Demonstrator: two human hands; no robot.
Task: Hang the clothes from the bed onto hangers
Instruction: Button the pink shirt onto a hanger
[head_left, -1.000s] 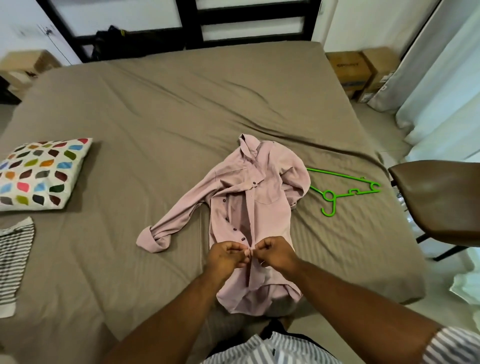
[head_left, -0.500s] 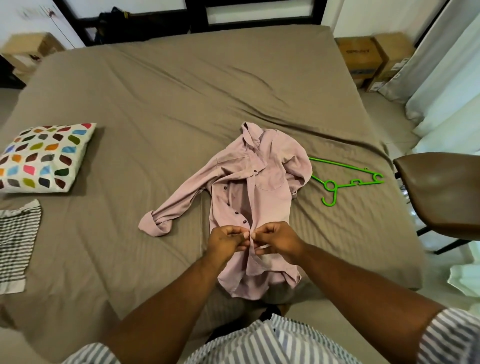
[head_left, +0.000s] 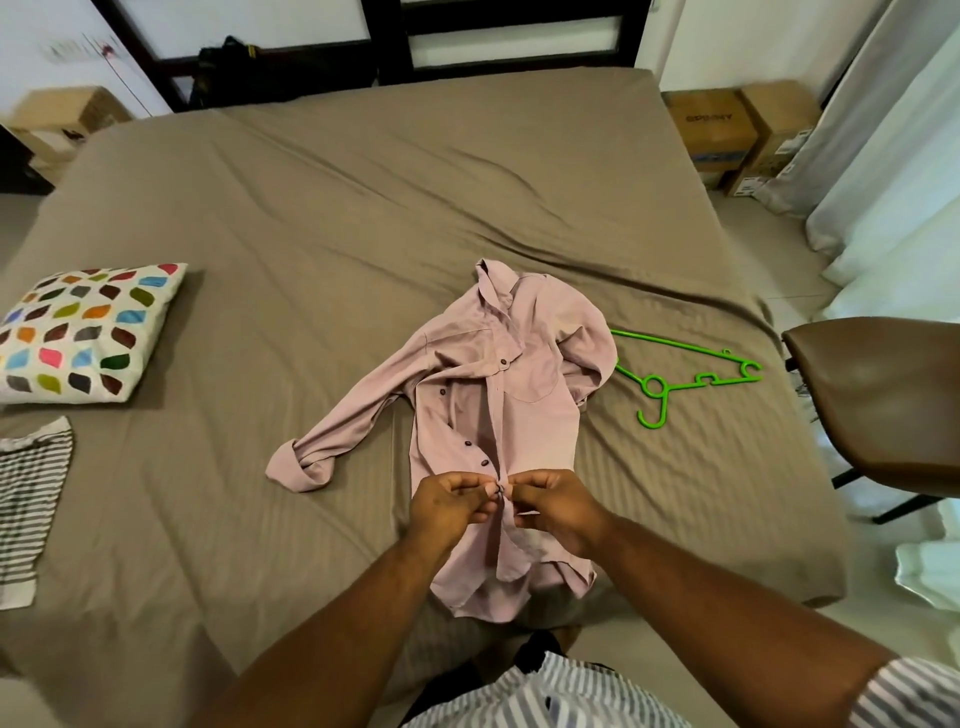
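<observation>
A pink button-up shirt (head_left: 524, 415) lies face up on the bed (head_left: 322, 218), collar away from me, its left sleeve rolled at the cuff. My left hand (head_left: 449, 501) and my right hand (head_left: 556, 501) meet over the lower front placket, each pinching an edge of the shirt at a dark button. A green plastic hanger (head_left: 691, 371) lies flat on the bed just right of the shirt. A striped garment (head_left: 31, 499) lies at the bed's left edge.
A white pillow with coloured patches (head_left: 83, 332) sits on the left of the bed. A brown chair (head_left: 883, 400) stands close to the bed's right side. Cardboard boxes (head_left: 737, 135) and curtains are at the far right; a dark headboard is behind.
My hands stay together on the shirt's placket, still working at a button. The view has shifted slightly; the shirt and hanger have not moved.
</observation>
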